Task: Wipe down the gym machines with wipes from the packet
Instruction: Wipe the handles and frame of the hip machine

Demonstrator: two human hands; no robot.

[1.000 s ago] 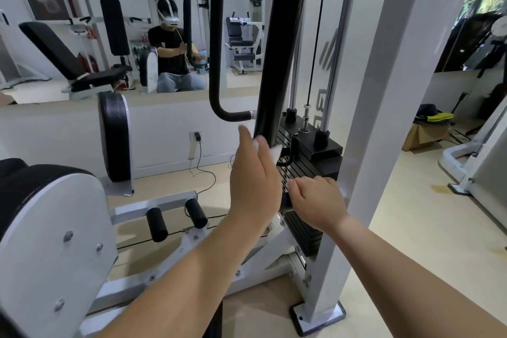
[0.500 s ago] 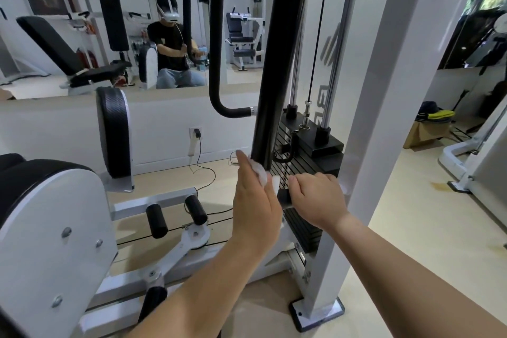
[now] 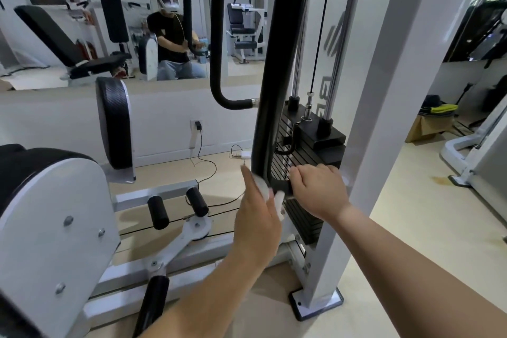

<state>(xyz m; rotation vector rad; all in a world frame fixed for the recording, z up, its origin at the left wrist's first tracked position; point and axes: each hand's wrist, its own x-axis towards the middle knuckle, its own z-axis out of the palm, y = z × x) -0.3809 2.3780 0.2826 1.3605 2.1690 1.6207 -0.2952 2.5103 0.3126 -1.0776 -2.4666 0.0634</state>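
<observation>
Left hand [image 3: 258,217] holds a bunched white wipe [image 3: 262,187] & presses it on the black upright [image 3: 274,90], low down on its 9 o'clock side. Finger shape round the wipe isn't clear from the back of the hand. Right hand [image 3: 319,192], at 3 o'clock of the upright, has its fingers curled round the upright's lower end, prob. to steady it. Weight stack [image 3: 304,156] sits just behind both hands, and the white frame post [image 3: 384,118] is at 3 o'clock of that.

Progress, as a judgement: mid-job on this machine, with the wipe at the bottom of the upright. Nothing shows whether the curved black handle [image 3: 219,63] at 12 o'clock, the oval back pad [image 3: 113,123] at 10 o'clock or the foam rollers [image 3: 178,207] at 9 o'clock are done. Other machines show at the far side & in the mirror [image 3: 82,22], so likely plenty left. Packet not in view.

Writing: grey letters run vertically on the white panel [image 3: 326,90] behind the guide rods. A "B" reads, but the rest is cut off by rods & cable. No brand is legible on the wipe or elsewhere
</observation>
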